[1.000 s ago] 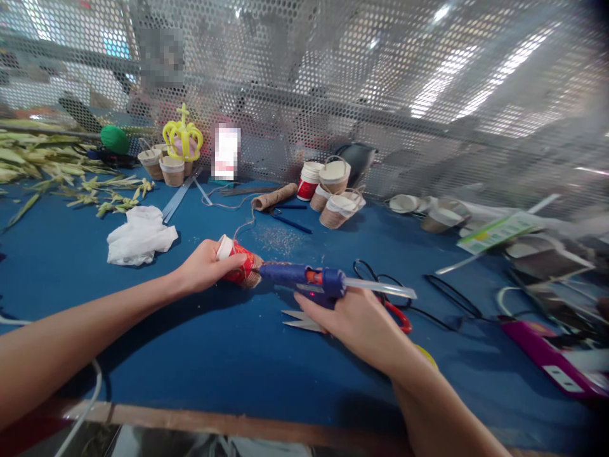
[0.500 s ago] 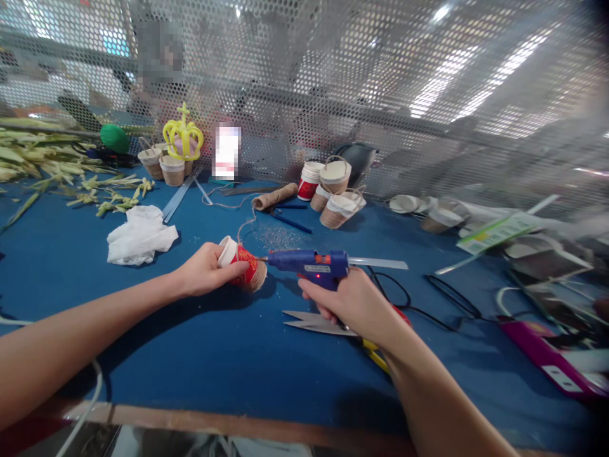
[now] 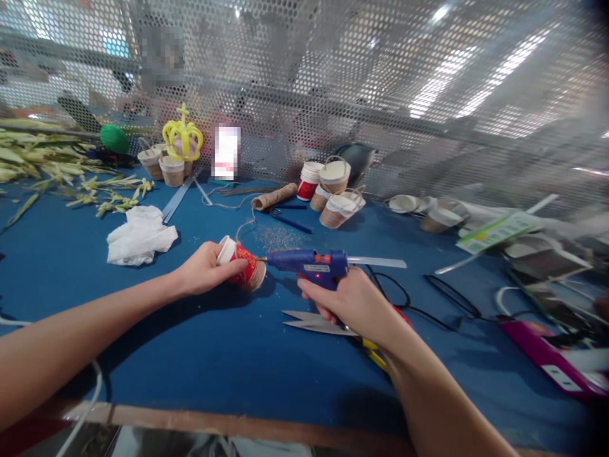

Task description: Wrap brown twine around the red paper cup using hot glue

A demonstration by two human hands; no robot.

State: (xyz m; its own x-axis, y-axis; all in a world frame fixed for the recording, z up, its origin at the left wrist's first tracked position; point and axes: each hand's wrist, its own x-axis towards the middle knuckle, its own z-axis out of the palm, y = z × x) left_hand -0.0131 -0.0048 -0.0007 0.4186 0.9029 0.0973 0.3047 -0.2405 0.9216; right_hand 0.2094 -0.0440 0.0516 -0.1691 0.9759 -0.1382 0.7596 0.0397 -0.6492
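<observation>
My left hand (image 3: pixel 208 270) is closed round a red and white paper cup (image 3: pixel 246 265), tilted on its side with the rim toward the upper left. Twine is wound round the cup's base, and a strand runs from it up to a roll of twine (image 3: pixel 275 197). In my right hand (image 3: pixel 349 298) is a blue hot glue gun (image 3: pixel 309 263), its red light lit and a clear glue stick out of its back. The gun's nozzle touches or nearly touches the cup's side. Open scissors (image 3: pixel 316 324) lie beneath my right hand, their handles partly hidden by my wrist.
Twine-wrapped cups (image 3: pixel 337 206) stand at the back near a perforated metal screen (image 3: pixel 266 76). A crumpled white cloth (image 3: pixel 140 235) lies left, before dry husks (image 3: pixel 38 152). Black cable (image 3: pixel 447 304) and a purple power strip (image 3: pixel 547 358) lie right. Blue pens (image 3: pixel 295 222) lie behind the cup.
Almost nothing differs. The cup and my left hand have shifted very slightly, and the glue gun stays at the cup's side.
</observation>
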